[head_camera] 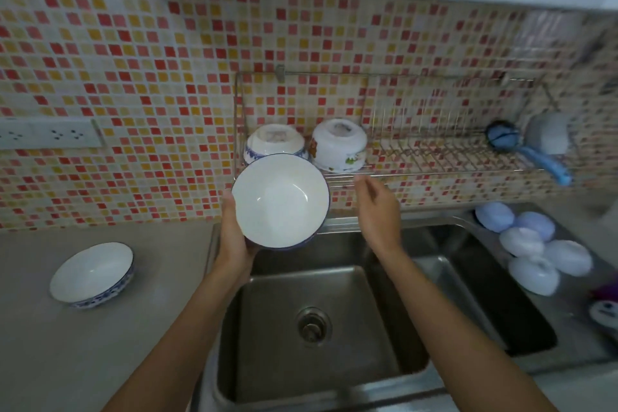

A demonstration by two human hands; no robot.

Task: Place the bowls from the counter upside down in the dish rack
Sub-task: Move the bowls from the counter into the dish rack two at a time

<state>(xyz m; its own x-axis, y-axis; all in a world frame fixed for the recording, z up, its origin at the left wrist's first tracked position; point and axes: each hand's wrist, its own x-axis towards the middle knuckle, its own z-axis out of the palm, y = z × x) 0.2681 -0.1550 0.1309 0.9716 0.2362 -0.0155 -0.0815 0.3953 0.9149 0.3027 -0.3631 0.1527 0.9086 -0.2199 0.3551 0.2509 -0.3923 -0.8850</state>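
My left hand point(234, 237) grips a white bowl with a blue outside point(280, 200) by its left rim, held above the sink with its opening facing me. My right hand point(378, 207) hovers empty just right of it, fingers apart, near the front rail of the wire dish rack point(434, 157) on the tiled wall. Two bowls stand upside down at the rack's left end: a blue-patterned one point(275, 140), partly hidden behind the held bowl, and a white one with coloured pictures point(339, 144). Another blue-rimmed white bowl point(92, 274) sits upright on the counter at left.
A steel double sink point(314, 321) lies below my arms. A blue-handled ladle point(531, 150) and a grey cup point(548, 134) hang at the rack's right end. Several pale round lids or bowls point(535, 244) sit right of the sink. A socket strip point(50, 134) is on the wall.
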